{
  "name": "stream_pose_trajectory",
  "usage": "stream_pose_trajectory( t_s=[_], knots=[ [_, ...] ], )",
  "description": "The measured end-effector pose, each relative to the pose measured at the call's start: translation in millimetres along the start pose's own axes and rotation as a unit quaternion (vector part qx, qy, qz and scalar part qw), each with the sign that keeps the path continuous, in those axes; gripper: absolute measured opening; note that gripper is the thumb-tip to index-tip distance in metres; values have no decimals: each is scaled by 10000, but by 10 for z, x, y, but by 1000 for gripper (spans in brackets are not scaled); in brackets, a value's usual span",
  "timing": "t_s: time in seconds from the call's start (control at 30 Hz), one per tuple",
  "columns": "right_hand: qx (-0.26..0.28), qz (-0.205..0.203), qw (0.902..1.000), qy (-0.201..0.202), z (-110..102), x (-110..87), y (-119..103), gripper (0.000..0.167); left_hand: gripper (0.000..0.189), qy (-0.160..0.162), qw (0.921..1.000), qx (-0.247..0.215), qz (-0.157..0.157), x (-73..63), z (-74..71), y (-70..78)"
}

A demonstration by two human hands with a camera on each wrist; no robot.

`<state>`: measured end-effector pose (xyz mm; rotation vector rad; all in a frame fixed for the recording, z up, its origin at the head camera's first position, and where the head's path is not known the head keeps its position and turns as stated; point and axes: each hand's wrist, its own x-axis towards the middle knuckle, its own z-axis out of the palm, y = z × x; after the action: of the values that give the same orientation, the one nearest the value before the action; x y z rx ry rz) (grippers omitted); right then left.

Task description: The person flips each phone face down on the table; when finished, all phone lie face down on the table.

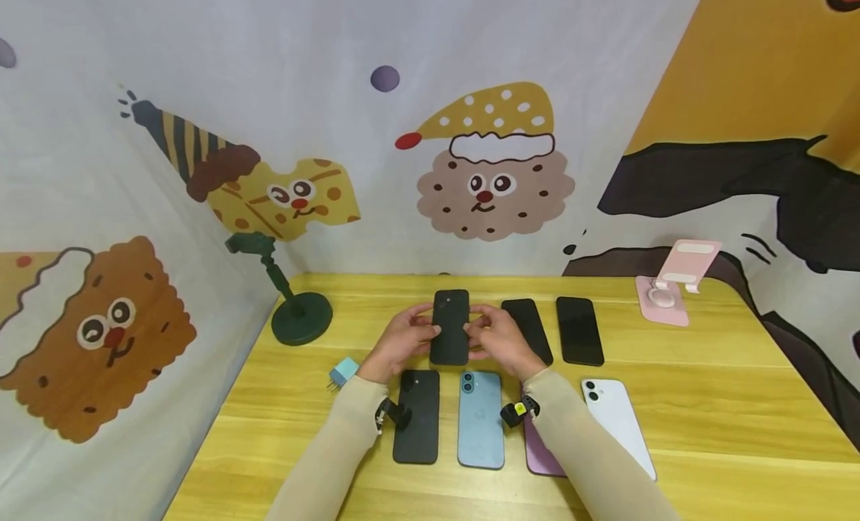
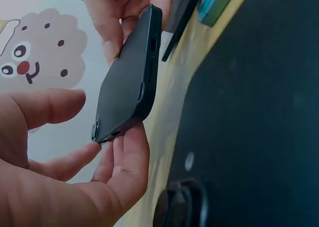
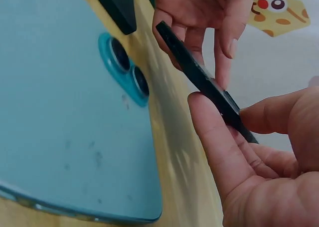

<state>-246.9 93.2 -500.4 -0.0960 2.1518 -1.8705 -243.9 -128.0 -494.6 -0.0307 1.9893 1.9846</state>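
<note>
Above the table, a black phone (image 1: 450, 327) is held between both hands, its back with the camera toward the head camera. My left hand (image 1: 403, 338) supports one long edge with its fingers; in the left wrist view its thumb stands off the phone. My right hand (image 1: 499, 338) grips the opposite edge, with thumb and fingers on it in the right wrist view. Beneath the hands, another black phone (image 1: 416, 424) and a blue phone (image 1: 480, 428) lie back up on the table. A purple phone (image 1: 540, 450) is partly hidden under the right forearm.
A white phone (image 1: 618, 420) lies right of that forearm. Two black phones, one near the right hand (image 1: 524, 319) and one farther right (image 1: 580, 331), lie behind. A green stand (image 1: 301, 318) and light-blue plug (image 1: 344, 371) are left; a pink stand (image 1: 685, 267) is back right.
</note>
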Motion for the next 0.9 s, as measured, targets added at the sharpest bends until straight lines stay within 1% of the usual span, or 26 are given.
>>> stream_pose_trajectory(
  t_s=[0.2, 0.33, 0.4, 0.5, 0.6, 0.67, 0.73, 0.9],
  knots=[
    [-201, 92, 9998, -27, 41, 82, 42, 54, 68, -11, 9993, 370, -63, 39, -21, -23],
    [-433, 187, 9988, 132, 63, 108, 50, 55, 67, 13, 9980, 619, -108, 55, -25, -35],
    [-650, 191, 9975, 196, 67, 110, 46, 54, 65, 41, 9973, 722, -109, 58, -23, -40],
    [-1094, 155, 9936, 256, 65, 104, 50, 42, 62, 24, 9961, 868, -134, 49, -18, -38],
    [-1482, 144, 9886, 217, 64, 101, 54, 21, 61, -47, 9946, 1016, -191, 38, -23, -40],
    [-1653, 129, 9860, 174, 64, 101, 52, 11, 62, -89, 9934, 1119, -236, 28, -30, -42],
    [-1774, 93, 9840, 148, 61, 103, 41, 8, 63, -119, 9925, 1191, -248, 22, -38, -41],
    [-1846, 85, 9827, 76, 54, 107, 4, 10, 65, -198, 9923, 1205, -222, -4, -48, -33]
  ],
)
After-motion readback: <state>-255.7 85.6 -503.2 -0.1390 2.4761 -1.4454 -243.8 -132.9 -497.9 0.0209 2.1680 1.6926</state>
